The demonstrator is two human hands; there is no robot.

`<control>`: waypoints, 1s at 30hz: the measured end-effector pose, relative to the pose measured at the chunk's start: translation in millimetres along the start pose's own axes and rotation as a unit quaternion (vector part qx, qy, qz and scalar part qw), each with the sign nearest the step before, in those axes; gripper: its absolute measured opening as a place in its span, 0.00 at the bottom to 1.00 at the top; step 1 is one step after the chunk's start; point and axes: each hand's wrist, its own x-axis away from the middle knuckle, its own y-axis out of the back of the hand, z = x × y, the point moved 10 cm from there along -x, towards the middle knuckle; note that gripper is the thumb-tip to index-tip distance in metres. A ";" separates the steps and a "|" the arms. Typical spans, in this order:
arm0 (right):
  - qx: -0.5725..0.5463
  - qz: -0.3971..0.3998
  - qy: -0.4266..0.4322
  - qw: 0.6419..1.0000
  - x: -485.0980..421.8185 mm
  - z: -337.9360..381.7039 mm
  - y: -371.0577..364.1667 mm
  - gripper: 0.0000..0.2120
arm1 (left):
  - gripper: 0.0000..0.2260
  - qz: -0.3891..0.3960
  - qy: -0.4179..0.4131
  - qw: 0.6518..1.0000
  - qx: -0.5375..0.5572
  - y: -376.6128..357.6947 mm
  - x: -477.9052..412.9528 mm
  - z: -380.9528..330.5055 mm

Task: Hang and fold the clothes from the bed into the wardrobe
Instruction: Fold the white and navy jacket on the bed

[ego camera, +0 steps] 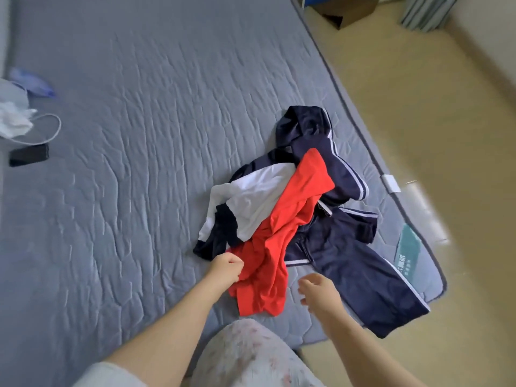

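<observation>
Heaped near the right edge of the grey mattress [139, 135]: red garment [282, 233], white garment [257, 202], navy striped trousers [349, 263].

Red garment: crumpled, long axis from far right to near left.

Trousers: one leg pointing at the near mattress corner.

Left hand [224, 268]: fingers curled, pinching the red garment's left edge.

Right hand [318, 293]: loosely curled, holding nothing, beside the trousers.

Teal mattress label [406, 248]: writing illegible.

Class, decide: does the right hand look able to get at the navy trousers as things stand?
Likely yes: the open right hand is beside the navy trousers, whose near leg lies uncovered.
</observation>
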 end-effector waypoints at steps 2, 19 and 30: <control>0.004 0.020 0.000 1.000 -15.5 2.5 -5.0 0.11 | 0.08 -0.013 0.025 1.000 -0.005 -1.8 -14.1 -3.3; 0.047 0.089 -0.087 0.991 -136.0 -48.2 -86.0 0.10 | 0.35 -0.161 0.124 0.977 0.059 -14.7 -172.4 26.2; -0.111 0.098 -0.091 0.985 -118.0 -12.9 -91.0 0.06 | 0.11 -0.041 0.141 0.955 0.257 -33.7 -112.3 56.5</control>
